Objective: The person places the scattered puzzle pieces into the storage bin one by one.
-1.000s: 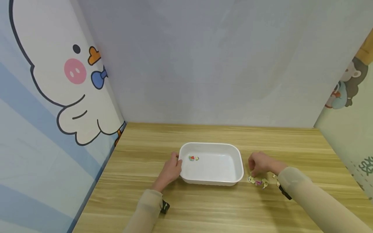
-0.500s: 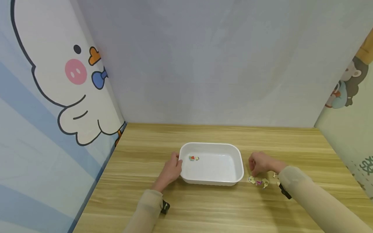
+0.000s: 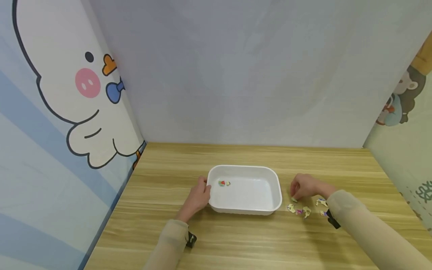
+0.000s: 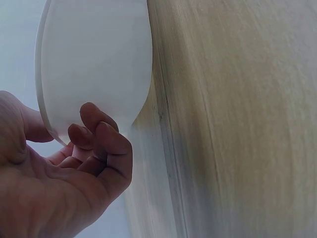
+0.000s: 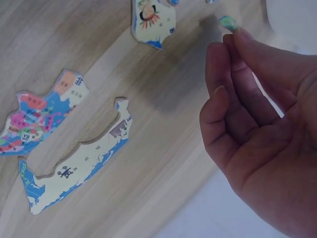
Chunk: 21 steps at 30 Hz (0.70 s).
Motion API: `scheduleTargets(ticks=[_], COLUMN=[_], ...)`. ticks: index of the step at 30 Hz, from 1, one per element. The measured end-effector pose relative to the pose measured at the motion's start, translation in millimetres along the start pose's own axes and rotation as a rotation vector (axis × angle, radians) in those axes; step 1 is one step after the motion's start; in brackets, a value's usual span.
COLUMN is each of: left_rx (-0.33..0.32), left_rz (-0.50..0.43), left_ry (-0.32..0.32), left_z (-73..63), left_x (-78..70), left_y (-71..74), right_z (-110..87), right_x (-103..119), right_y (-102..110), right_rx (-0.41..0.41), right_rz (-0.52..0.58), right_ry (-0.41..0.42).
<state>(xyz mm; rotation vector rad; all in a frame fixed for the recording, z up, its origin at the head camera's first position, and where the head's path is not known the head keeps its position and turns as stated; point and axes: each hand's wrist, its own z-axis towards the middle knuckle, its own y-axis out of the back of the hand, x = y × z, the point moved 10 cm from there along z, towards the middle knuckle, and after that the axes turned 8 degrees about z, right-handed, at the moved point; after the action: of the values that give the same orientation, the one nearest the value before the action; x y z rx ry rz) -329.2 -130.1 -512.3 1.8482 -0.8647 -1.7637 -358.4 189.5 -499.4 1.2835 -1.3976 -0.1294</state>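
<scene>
My left hand (image 3: pixel 197 195) grips the left end of a white plastic tub (image 3: pixel 241 211). In the left wrist view its thumb is at the rim, with curled fingers against the outer wall (image 4: pixel 94 54). To the right of the tub, my right hand (image 3: pixel 305 186) pinches a small greenish puzzle piece (image 5: pixel 228 23) between thumb and fingertips, above the table. Map-like puzzle pieces lie below that hand: a long cream one with blue edges (image 5: pixel 81 161), a multicoloured one (image 5: pixel 42 121) and a cream one with a printed figure (image 5: pixel 153 22).
Inside the tub, small coloured pieces (image 3: pixel 222 183) lie near its left end. More loose pieces (image 3: pixel 306 212) are on the wooden table (image 3: pixel 236 243), right of the tub. A pale curtain (image 3: pixel 236 75) hangs behind the table, with printed cloths at both sides.
My right hand has moved slightly right and away from the pieces below it, and a small puzzle piece now shows in its fingertips. The left hand and tub stay in place.
</scene>
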Motion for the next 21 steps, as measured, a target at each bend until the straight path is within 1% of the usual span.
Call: scheduleTargets(ticks=[10, 12, 16, 21], left_rx=[-0.008, -0.008, 0.000, 0.011], left_rz=[0.009, 0.009, 0.010, 0.006], left_ry=[-0.008, 0.001, 0.005, 0.005], left_z=[0.7, 1.1, 1.3, 0.8], left_x=[0.1, 0.6, 0.6, 0.0], left_y=[0.3, -0.2, -1.5, -2.1], right_z=[1.4, 1.5, 0.0, -2.1], right_x=[1, 0, -2, -2], right_y=[10, 10, 12, 17], right_rx=[-0.030, -0.031, -0.032, -0.053], right_rz=[0.025, 0.029, 0.038, 0.044], right_ry=[0.006, 0.005, -0.002, -0.019])
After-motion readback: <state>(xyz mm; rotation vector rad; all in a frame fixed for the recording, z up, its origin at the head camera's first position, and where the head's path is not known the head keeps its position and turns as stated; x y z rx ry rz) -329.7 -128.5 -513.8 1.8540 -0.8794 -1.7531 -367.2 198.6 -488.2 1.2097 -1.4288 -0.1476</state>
